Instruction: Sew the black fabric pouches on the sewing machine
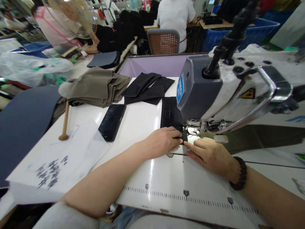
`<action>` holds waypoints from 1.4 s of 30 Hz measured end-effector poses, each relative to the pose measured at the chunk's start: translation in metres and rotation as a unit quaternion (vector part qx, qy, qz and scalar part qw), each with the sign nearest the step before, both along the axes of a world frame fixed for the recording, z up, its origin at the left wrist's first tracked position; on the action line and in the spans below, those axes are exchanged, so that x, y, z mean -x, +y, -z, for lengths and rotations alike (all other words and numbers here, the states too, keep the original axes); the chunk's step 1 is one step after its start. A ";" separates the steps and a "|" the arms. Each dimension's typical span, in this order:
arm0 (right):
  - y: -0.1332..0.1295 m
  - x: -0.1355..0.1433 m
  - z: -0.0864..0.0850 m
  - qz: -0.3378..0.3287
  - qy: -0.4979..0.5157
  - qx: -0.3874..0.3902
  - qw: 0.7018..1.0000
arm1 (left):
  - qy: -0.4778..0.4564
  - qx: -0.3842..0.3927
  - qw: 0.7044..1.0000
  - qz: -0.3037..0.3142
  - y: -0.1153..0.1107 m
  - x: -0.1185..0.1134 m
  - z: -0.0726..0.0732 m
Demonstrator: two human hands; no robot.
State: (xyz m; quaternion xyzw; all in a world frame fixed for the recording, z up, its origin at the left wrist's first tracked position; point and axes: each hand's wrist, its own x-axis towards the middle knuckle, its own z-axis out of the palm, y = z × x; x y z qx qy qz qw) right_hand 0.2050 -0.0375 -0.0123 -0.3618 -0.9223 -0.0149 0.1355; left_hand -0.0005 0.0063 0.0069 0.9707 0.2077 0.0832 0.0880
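The left hand (164,141) lies with its fingers bent over the lower end of a black fabric piece (170,109), while the right hand (211,156) stretches its index finger to the cloth's near corner. The fingertips nearly meet there, just in front of the lit metal presser foot (192,129); whether either hand pinches the cloth or only presses it, I cannot tell. The step in hand looks like lining up the edge for stitching, and the next move calls for flat cloth and fingertips clear of the needle.

The black piece is smooth and matte, marked with a pale rectangular outline (stitched or drawn, hard to say). Above it looms the sewing machine (199,90), grey and white with a bent chrome bar. The surface (140,130) is glossy white, with a printed ruler scale along its near edge.

Farther left lie a slab-like black phone (112,122), a slender wooden stick (64,124) with a flared foot, and a thin handwritten paper (78,159). Beyond the phone, folded dark pieces (147,89) overlap beside a soft, layered olive-brown stack (95,86).
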 end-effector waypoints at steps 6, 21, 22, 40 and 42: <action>0.007 0.000 0.006 0.042 0.004 0.035 0.998 | -0.014 0.012 0.999 -0.030 0.010 -0.002 0.003; 0.011 0.002 0.009 0.056 0.010 0.056 0.997 | -0.048 -0.022 0.996 -0.076 0.021 -0.004 0.013; 0.011 0.002 0.009 0.056 0.009 0.056 0.997 | -0.049 -0.024 0.996 -0.077 0.020 -0.004 0.013; 0.002 -0.003 -0.005 0.019 0.057 0.022 0.998 | 0.068 0.036 0.993 -0.086 -0.028 -0.009 -0.020; -0.001 -0.003 -0.009 -0.019 0.049 0.016 0.998 | 0.072 0.021 0.996 -0.048 -0.039 -0.008 -0.017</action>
